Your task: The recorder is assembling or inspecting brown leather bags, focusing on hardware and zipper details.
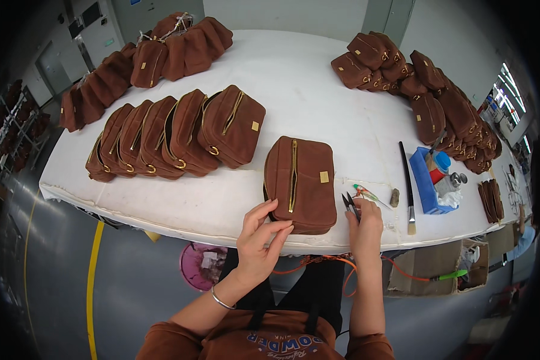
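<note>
- Brown bag (309,198) at the near edge of the white surface (318,90), zipped face toward the camera; brass-coloured zip (293,174) running down its left part, small gold tag (324,177) near its right edge.
- Left hand (261,240) at the bag's lower left corner, fingers touching the edge, thumb along the bottom; gripping or merely resting, impossible to tell.
- Right hand (366,225) just right of the bag, black snips (350,203) held between thumb and fingers, dark tips pointing away from the body.
- Beyond the right hand, a small tool with orange and green colouring (366,193), lying beside a short brownish stub (395,198).
- Further right, a black-handled brush (407,186), pale bristles toward the near edge; next to it, a blue tray (424,186) with a blue-lidded jar (441,159) inside.
- Left of the bag, well within view, a leaning row of similar bags (234,129), gold-coloured rings along their lower sides.
- More brown bags heaped at the far left (180,54) and far right (432,114); folded brown pieces (491,201) near the right end.
- Below the surface, a pink bin (189,270) on the grey floor (138,288).
</note>
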`<state>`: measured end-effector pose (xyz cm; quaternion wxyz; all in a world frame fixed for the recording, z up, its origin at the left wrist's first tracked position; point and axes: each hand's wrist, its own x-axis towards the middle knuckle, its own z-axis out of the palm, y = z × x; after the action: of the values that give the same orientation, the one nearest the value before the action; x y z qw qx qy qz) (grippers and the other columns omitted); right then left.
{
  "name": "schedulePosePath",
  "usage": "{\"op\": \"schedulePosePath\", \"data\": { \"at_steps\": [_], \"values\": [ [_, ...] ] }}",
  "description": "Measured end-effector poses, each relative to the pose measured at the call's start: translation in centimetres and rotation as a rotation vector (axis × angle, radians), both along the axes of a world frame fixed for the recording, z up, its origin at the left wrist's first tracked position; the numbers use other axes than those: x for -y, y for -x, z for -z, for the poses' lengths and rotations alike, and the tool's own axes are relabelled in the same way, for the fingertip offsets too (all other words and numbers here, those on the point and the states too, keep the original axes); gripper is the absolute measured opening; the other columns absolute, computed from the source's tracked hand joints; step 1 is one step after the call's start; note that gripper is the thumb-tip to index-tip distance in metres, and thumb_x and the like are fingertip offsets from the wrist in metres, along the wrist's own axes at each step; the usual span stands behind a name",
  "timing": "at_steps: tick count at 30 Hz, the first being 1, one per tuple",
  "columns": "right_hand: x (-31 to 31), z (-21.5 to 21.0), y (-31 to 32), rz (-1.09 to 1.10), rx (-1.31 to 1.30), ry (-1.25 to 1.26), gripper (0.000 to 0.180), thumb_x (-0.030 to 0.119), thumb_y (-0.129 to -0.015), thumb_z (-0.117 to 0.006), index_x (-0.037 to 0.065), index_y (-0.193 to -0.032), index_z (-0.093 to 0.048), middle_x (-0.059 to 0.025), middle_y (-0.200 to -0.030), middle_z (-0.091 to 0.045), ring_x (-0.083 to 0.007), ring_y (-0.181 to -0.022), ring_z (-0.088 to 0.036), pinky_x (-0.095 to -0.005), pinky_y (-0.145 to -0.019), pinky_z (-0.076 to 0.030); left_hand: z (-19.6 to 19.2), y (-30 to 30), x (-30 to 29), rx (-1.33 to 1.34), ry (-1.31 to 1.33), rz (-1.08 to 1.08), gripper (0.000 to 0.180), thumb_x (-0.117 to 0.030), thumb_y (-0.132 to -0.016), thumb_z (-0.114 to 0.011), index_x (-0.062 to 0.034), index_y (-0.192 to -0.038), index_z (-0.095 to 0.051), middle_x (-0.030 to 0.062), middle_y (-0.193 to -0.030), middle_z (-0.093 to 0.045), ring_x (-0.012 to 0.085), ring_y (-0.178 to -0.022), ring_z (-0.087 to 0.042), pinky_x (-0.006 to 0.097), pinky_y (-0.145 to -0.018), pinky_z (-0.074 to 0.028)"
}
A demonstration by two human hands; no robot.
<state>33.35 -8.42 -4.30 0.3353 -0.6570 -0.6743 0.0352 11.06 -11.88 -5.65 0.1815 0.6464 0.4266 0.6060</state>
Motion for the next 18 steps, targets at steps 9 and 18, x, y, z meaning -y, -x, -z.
{"op": "schedulePosePath", "data": {
  "at_steps": [9, 18],
  "values": [
    [-0.5, -0.7, -0.3, -0.031, -0.105, -0.173, 0.026, -0.005, -0.09, -0.055, -0.004, -0.115, -0.06, -0.0223, -0.098, -0.065, -0.0348, -0.082, -0.065, -0.0399, -0.073, -0.053, -1.6, 0.3, 0.0, -0.173, 0.059, -0.038, 0.003, -0.003, -0.088, -0.065, -0.0028, -0.091, -0.064, 0.0186, -0.126, -0.054, 0.0306, -0.115, -0.053, 0.038, -0.097, -0.042],
    [4.7, -4.2, 4.0, -0.323, -0.959, 0.192, 0.028, 0.002, -0.099, -0.048, 0.001, -0.126, -0.058, -0.0051, -0.097, -0.062, -0.0093, -0.076, -0.058, -0.021, -0.063, -0.047, -1.8, 0.6, -0.5, -0.036, 0.168, 0.098, 0.005, -0.007, -0.093, -0.061, -0.0022, -0.092, -0.061, 0.0184, -0.127, -0.047, 0.0274, -0.121, -0.047, 0.038, -0.103, -0.037]
  ]
}}
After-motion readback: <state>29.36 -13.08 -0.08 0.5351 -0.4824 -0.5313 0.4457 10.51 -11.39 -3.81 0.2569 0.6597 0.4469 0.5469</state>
